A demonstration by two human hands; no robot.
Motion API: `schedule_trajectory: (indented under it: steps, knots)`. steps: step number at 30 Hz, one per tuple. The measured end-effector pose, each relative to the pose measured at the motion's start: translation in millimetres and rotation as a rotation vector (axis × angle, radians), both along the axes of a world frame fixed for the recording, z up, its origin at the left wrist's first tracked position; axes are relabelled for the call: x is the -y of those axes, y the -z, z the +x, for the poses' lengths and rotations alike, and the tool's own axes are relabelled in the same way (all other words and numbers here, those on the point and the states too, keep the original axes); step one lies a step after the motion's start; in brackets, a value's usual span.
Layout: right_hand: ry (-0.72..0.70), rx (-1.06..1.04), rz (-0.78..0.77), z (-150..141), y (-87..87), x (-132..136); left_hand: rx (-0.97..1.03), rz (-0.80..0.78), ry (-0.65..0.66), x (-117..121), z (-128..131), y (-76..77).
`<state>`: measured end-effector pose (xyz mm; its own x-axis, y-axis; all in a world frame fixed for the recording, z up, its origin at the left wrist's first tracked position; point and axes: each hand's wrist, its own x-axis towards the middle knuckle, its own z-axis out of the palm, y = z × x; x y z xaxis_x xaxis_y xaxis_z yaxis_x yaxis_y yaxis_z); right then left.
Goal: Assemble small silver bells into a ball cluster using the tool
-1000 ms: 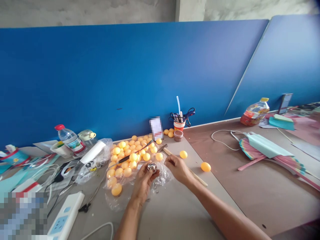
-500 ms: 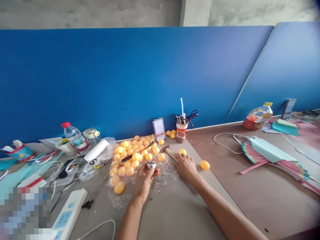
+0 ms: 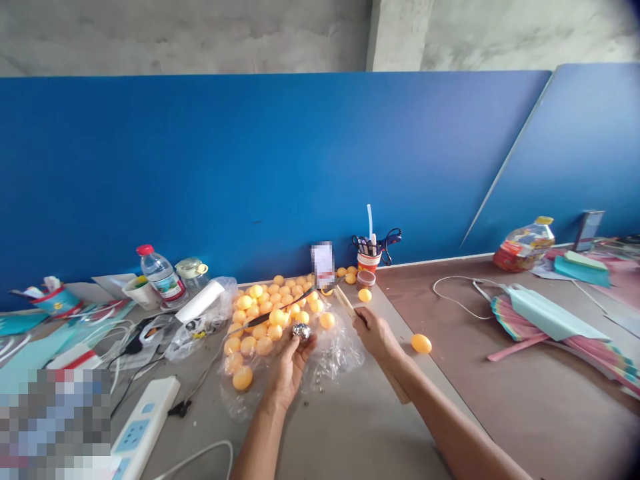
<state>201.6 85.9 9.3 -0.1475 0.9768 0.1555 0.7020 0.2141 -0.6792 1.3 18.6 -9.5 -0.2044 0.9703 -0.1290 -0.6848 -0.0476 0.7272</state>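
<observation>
My left hand (image 3: 290, 367) is closed around a shiny, silvery ball (image 3: 301, 331), which shows above the thumb and fingers. To the right, my right hand (image 3: 375, 333) grips a flat, pale wooden stick (image 3: 345, 301). The stick slants from upper left down past the wrist, and the forearm covers part of it. Many orange balls (image 3: 264, 345), like table tennis balls, lie behind my left hand, several of them in a clear plastic bag (image 3: 335, 357). Across them rests a thin dark tool with a cable (image 3: 260, 319). Small shiny bits lie by the bag.
One orange ball (image 3: 421, 343) lies right of my right hand. Behind stand a paper cup (image 3: 369, 262) of pens and a small lidded tub (image 3: 366, 279). A power strip (image 3: 145, 417), cables and bottles (image 3: 163, 277) fill the left. A folded fan (image 3: 550, 313) lies on the right.
My right hand has gone down to the wooden stick, taken hold of it and raised it. The nearby orange ball has rolled back toward the tub. My left hand keeps the silvery ball.
</observation>
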Motion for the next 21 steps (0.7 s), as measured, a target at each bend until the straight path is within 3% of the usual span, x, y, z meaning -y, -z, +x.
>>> schedule_trajectory:
  steps: [4,9,15,21]
  knots:
    - [-0.129,-0.193,0.039,-5.6,-21.2,23.1,-0.022,0.018,-0.011,-0.7,-2.9,0.5]
    - [-0.428,-0.054,0.018,-11.0,-29.5,37.6,-0.103,0.027,-0.049,-1.0,-5.8,1.1]
    - [-0.344,-0.103,0.065,-9.6,-29.0,38.1,-0.056,0.038,-0.052,-1.0,-4.5,-1.6]
    - [-0.432,-0.005,0.006,-10.8,-22.8,33.9,-0.076,0.012,-0.090,0.2,-1.8,-5.0]
